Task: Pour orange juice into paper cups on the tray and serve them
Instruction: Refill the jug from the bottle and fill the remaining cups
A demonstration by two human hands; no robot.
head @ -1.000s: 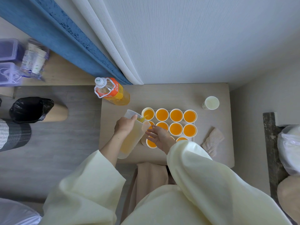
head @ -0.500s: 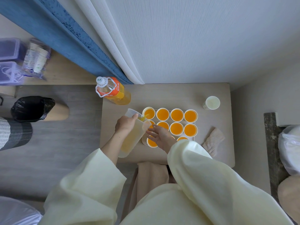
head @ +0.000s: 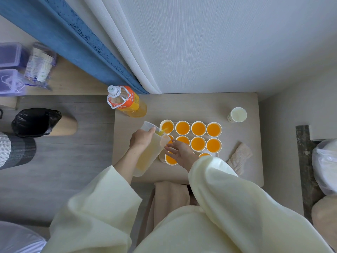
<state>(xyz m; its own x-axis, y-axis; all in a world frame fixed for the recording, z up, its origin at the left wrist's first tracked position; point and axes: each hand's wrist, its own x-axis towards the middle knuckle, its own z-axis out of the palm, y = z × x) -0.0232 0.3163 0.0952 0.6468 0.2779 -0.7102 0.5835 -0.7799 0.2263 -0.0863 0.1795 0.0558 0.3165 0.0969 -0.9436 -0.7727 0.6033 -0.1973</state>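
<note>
My left hand (head: 141, 138) grips a clear plastic jug (head: 150, 152) of orange juice, tilted so a thin stream falls into the far-left paper cup (head: 166, 126). Several paper cups of juice stand in rows on a white tray (head: 218, 138). My right hand (head: 179, 151) hovers over the near cups with fingers spread, its fingertips close to the jug's rim; it holds nothing. A near cup (head: 170, 159) shows under that hand. Other near cups are hidden by my right sleeve.
An orange juice bottle (head: 127, 102) stands at the table's far left corner. An empty paper cup (head: 237, 115) stands far right, a crumpled beige cloth (head: 238, 157) near right. A black-bagged bin (head: 36, 122) is on the floor to the left.
The jug has tipped a little further and the stream now lands in the far-left cup. My right hand's fingers have spread slightly. Otherwise the scene is the same.
</note>
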